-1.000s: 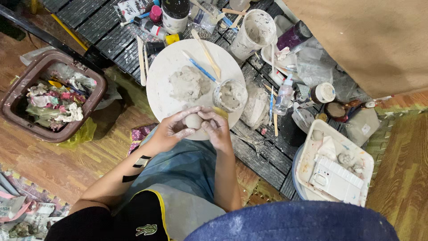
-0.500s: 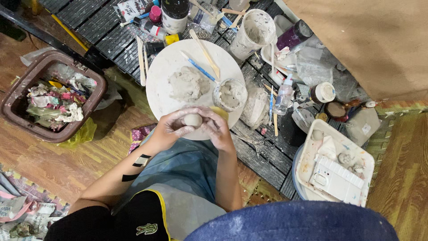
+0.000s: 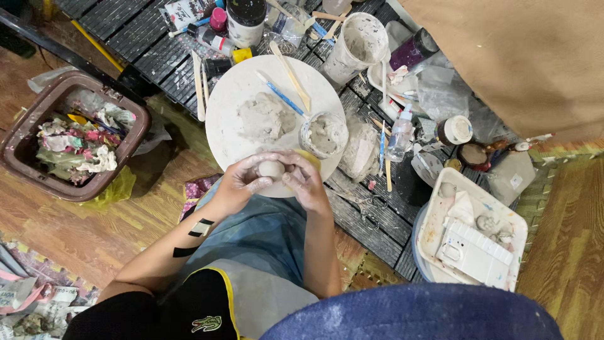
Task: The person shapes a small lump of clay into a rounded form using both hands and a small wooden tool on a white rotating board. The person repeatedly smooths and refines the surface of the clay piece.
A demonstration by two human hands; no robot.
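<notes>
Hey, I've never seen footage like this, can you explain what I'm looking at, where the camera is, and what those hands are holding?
There is no machine here. The one view comes from a camera worn on a person's head, looking straight down at their own lap and hands. The left hand and right hand together cup a small ball of grey clay, pressed between the fingers. Just beyond the hands lies a round white board with a bigger lump of clay, a small cup of clay slurry, a wooden stick and a blue-handled tool. Around it on a dark slatted surface stand a clay-smeared white container, bottles and jars. To the side sits a brown basket full of crumpled scraps, and a white tray holds odds and ends.
</notes>
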